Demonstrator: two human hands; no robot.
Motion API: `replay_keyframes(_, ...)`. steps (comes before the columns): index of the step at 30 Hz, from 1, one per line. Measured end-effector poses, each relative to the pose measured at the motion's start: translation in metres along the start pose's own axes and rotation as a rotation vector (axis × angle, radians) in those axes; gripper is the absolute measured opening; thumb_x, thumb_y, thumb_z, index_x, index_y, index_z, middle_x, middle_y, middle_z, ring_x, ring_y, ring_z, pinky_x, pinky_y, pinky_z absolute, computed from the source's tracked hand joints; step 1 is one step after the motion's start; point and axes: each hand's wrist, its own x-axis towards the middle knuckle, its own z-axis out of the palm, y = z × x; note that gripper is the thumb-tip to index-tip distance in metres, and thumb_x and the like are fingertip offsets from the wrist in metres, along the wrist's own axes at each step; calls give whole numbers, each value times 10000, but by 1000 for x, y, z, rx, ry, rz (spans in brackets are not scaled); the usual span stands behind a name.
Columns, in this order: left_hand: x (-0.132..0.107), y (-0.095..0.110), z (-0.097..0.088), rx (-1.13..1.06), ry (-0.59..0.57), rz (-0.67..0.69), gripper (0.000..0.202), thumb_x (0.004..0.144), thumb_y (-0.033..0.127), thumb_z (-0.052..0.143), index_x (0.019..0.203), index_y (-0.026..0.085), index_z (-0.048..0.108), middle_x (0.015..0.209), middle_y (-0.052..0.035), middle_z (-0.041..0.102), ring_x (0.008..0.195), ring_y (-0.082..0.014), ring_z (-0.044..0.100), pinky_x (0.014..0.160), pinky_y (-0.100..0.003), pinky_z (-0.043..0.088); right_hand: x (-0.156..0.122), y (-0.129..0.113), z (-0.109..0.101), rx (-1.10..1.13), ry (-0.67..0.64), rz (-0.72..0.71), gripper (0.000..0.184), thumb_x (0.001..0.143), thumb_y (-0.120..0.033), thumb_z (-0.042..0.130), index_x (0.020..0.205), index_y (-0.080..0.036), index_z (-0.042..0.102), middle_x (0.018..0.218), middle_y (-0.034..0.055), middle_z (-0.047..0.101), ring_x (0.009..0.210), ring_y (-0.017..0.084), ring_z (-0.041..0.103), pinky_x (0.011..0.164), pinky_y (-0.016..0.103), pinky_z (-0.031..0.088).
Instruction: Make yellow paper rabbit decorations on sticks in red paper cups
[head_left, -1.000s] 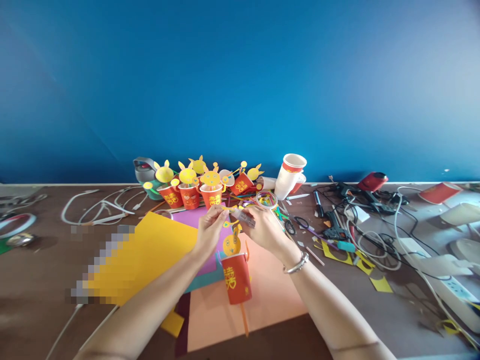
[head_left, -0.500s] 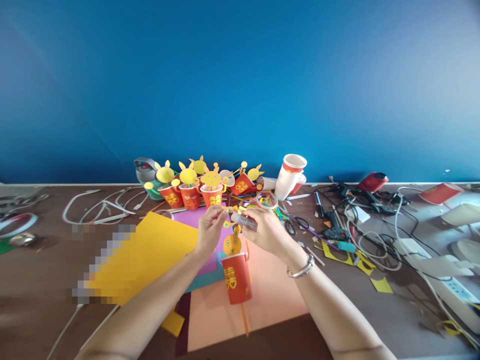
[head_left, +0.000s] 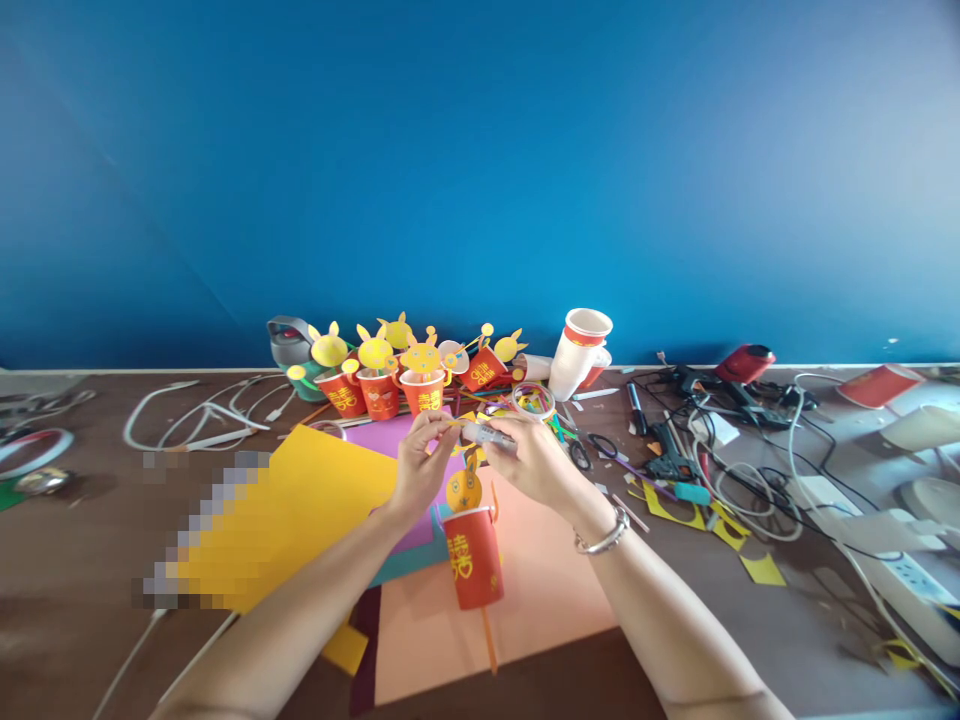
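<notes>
My left hand [head_left: 420, 462] and my right hand [head_left: 529, 458] meet above a red paper cup [head_left: 472, 556] that carries a round yellow animal face [head_left: 463, 491] on a stick. The left fingers pinch a small yellow paper piece [head_left: 447, 424]. The right fingers are closed round a small grey tube-like thing [head_left: 489, 433], which points toward the left fingertips. A silver bracelet [head_left: 600, 535] sits on my right wrist. The cup stands on an orange sheet [head_left: 540, 590].
At the back stand several finished red cups with yellow faces [head_left: 379, 375], a stack of white and red cups [head_left: 581, 350] and a tape roll [head_left: 533, 400]. A yellow sheet [head_left: 292, 510] lies left. Scissors [head_left: 592, 447], a glue gun [head_left: 667, 450], cables and a power strip [head_left: 911, 585] crowd the right.
Both hands have risen slightly and drawn closer together. The grey tube in the right hand has tipped nearer to level. The cup has stayed in place.
</notes>
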Motion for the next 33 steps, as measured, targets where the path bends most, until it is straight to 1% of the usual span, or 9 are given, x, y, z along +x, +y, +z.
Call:
replay_keyframes(10, -1, -6, 0, -110, 19, -67, 210, 808, 395, 657, 730, 209, 715, 812, -33, 574, 762, -154, 526, 659, -255, 430, 2, 4, 7, 194, -7, 134, 209, 875, -292, 508, 850, -153, 662, 706, 26, 618, 631, 129, 502, 571, 219, 378)
replay_keyframes(14, -1, -4, 0, -102, 12, -49, 188, 820, 370, 651, 739, 212, 716, 814, -31, 564, 765, -150, 512, 652, -250, 417, 3, 7, 10, 308, -40, 172, 264, 883, -345, 500, 792, -148, 651, 652, 8, 561, 596, 113, 454, 516, 212, 338)
replay_keyframes(20, 0, -3, 0, -122, 27, -64, 201, 805, 390, 664, 741, 207, 714, 817, -38, 566, 769, -157, 513, 649, -259, 420, 5, 7, 11, 464, -32, 234, 359, 866, -436, 505, 660, -149, 568, 566, -32, 393, 536, 82, 329, 457, 215, 237)
replay_keyframes(23, -1, -4, 1, -152, 31, -83, 191, 783, 399, 687, 767, 214, 733, 825, -39, 587, 781, -161, 531, 663, -261, 431, 6, 11, 14, 556, -17, 271, 392, 853, -477, 513, 624, -158, 512, 562, -38, 380, 529, 77, 331, 454, 217, 234)
replay_keyframes(25, -2, -3, 2, -187, 15, -99, 186, 777, 398, 694, 777, 219, 746, 832, -40, 606, 798, -164, 551, 692, -268, 445, 7, 16, 16, 597, 6, 307, 396, 844, -496, 516, 633, -161, 516, 556, -37, 401, 523, 80, 358, 452, 215, 251)
replay_keyframes(27, -3, -1, 4, -227, -7, -136, 187, 779, 395, 691, 779, 219, 756, 833, -42, 621, 802, -164, 567, 712, -276, 456, 9, 24, 17, 602, 44, 335, 366, 839, -489, 522, 686, -159, 559, 576, -26, 466, 535, 91, 418, 461, 211, 297)
replay_keyframes(29, -3, 0, 6, -273, -5, -196, 196, 774, 400, 694, 769, 215, 758, 812, -42, 636, 778, -161, 575, 708, -282, 462, 10, 34, 16, 603, 71, 334, 286, 820, -438, 556, 790, -157, 601, 667, 2, 571, 603, 115, 516, 511, 215, 379)
replay_keyframes(31, -3, 0, 7, -315, 11, -265, 207, 755, 411, 708, 759, 211, 757, 780, -39, 653, 741, -157, 576, 688, -283, 459, 11, 45, 13, 575, 63, 332, 198, 764, -330, 603, 862, -159, 601, 778, 28, 639, 691, 140, 585, 581, 231, 438)
replay_keyframes(33, 0, -2, 6, -331, 5, -339, 225, 722, 425, 730, 745, 203, 756, 761, -39, 672, 700, -152, 572, 658, -278, 448, 10, 56, 9, 454, 9, 360, 159, 684, -218, 615, 828, -166, 573, 782, 27, 653, 692, 148, 598, 591, 238, 442)
